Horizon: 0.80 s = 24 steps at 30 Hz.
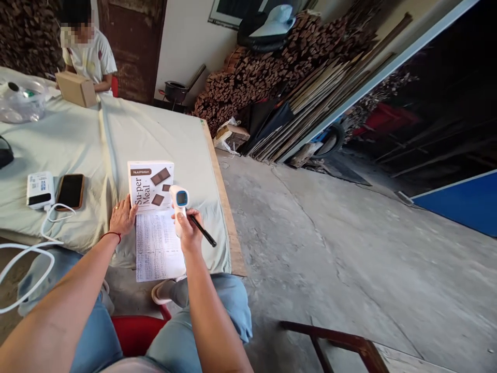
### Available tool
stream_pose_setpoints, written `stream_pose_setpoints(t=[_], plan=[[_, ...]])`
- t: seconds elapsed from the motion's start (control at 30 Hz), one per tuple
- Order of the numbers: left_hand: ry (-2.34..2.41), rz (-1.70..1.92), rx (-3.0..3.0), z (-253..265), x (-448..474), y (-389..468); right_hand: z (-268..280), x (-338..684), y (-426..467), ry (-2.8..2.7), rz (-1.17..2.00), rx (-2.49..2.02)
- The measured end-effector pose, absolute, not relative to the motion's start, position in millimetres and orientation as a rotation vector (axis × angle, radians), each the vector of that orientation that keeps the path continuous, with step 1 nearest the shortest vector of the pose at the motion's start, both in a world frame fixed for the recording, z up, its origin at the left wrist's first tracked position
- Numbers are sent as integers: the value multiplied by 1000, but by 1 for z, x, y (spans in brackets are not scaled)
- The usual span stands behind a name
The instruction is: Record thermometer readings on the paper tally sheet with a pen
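My right hand (189, 229) grips a white infrared thermometer (179, 203) with a blue screen, and a black pen (202, 230) sticks out between its fingers. The thermometer's head is over a white "Su-per Meal" box (149, 185) lying flat on the cloth. My left hand (121, 216) rests palm down on the cloth, touching the box's lower left corner and the edge of a printed sheet (157, 248) that hangs over the table's edge.
The table (225, 207) is covered with a pale green cloth. A phone (70, 191), a white power bank (40, 189) with cable, and a clear bag (20, 101) lie left. A person (90, 54) sits at the far end with a cardboard box (76, 88). Stacked wood (272, 72) stands behind.
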State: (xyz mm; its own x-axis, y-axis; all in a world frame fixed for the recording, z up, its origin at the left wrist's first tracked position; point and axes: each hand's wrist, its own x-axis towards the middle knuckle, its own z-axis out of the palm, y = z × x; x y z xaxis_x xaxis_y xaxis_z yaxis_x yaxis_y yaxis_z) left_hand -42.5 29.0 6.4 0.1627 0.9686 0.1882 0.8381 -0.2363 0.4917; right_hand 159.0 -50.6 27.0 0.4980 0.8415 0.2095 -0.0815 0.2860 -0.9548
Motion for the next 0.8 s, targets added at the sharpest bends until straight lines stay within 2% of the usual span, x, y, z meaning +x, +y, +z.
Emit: stream_pose_setpoints(t=[0.17,0.8], plan=[[1747,706,2215,3,-45,34,54,120,-14,-773,873,-954],[1807,557,2188,19,-41,39,60,102,4,-681,857,-927]])
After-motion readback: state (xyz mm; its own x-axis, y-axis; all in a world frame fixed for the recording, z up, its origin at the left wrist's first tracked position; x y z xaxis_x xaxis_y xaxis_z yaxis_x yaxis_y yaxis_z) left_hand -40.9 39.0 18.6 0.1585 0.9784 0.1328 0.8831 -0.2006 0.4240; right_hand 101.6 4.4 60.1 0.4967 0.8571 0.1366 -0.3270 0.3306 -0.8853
